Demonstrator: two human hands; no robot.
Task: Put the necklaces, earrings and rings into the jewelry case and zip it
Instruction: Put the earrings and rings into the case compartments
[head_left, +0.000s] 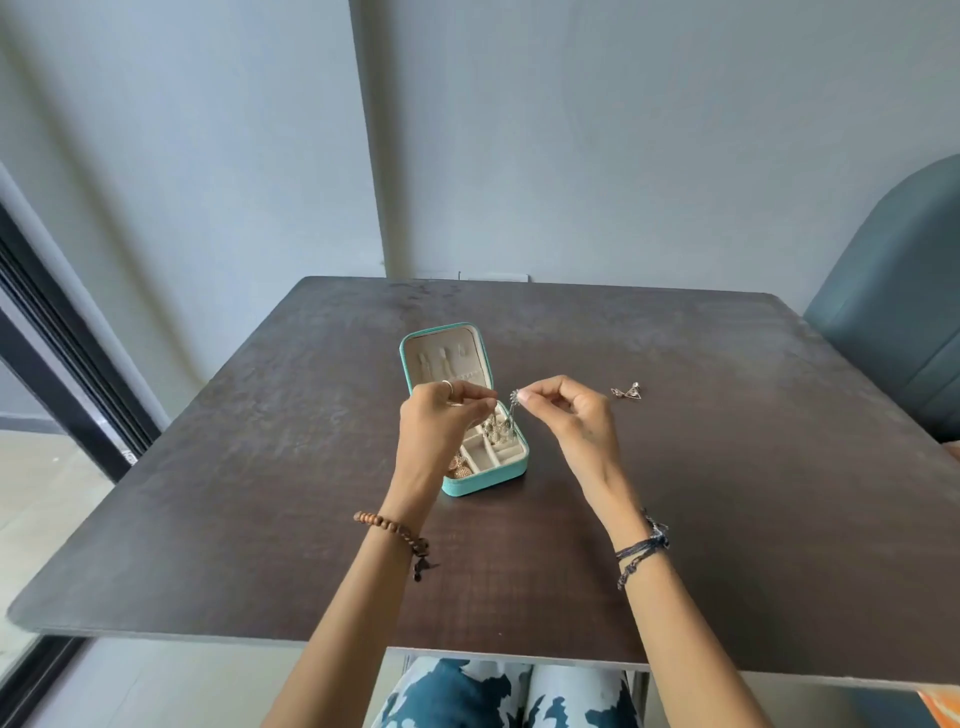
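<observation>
A small teal jewelry case (511, 467) lies open in the middle of the dark table, lid tilted back, cream lining inside. Gold pieces (461, 470) sit in its near left compartment. My left hand (439, 426) hovers over the case and pinches one end of a thin silver necklace (508, 421). My right hand (571, 415) pinches the other end just right of the case. The chain hangs down between them into the case's right compartments. A pair of small earrings (626, 391) lies on the table to the right.
The dark wooden table (260, 467) stands against a grey wall. A blue-grey padded chair (893, 322) is at the far right. A dark door frame (62, 338) runs along the left. My patterned trousers show under the near table edge.
</observation>
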